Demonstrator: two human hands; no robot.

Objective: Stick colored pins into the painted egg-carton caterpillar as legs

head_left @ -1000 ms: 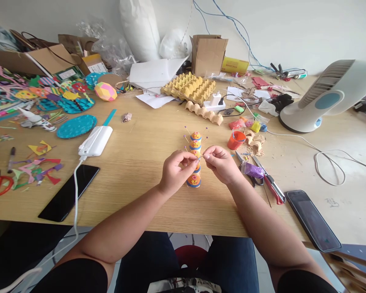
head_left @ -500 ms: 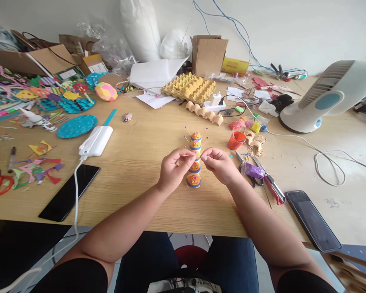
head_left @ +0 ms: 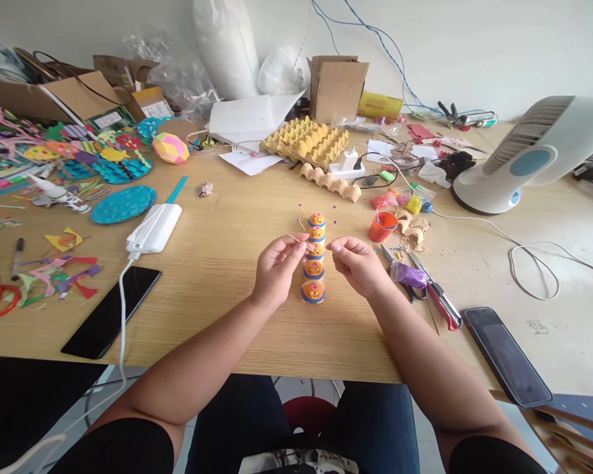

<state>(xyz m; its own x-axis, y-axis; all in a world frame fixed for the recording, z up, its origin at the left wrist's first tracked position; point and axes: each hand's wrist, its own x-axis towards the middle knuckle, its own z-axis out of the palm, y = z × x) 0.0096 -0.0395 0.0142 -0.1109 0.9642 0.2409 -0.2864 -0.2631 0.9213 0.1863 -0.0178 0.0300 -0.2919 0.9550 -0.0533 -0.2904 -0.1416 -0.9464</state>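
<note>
My left hand (head_left: 277, 266) pinches a thin pale stick (head_left: 294, 237), like a toothpick, between thumb and fingertips. Just to its right, my right hand (head_left: 356, 263) is closed in a pinch; whatever its fingertips hold is too small to make out. Between and below the hands lies a row of egg-carton cups (head_left: 313, 291) running away from me, decorated in orange with blue bands, yellow dots and pink marks. Thin sticks with purple tips (head_left: 334, 207) stand out from both sides of its far end. The hands partly cover the row's middle.
An orange cup (head_left: 382, 227), a purple packet (head_left: 409, 275), and a red utility knife (head_left: 445, 306) lie to the right. A phone (head_left: 507, 355) sits near the front edge. Leftward are a white power bank (head_left: 155, 227) with a cable and a black phone (head_left: 111, 313).
My left hand has moved slightly left, away from my right hand, so the gap between them is wider. The stick in it now shows tilted. My right hand is nearly still.
</note>
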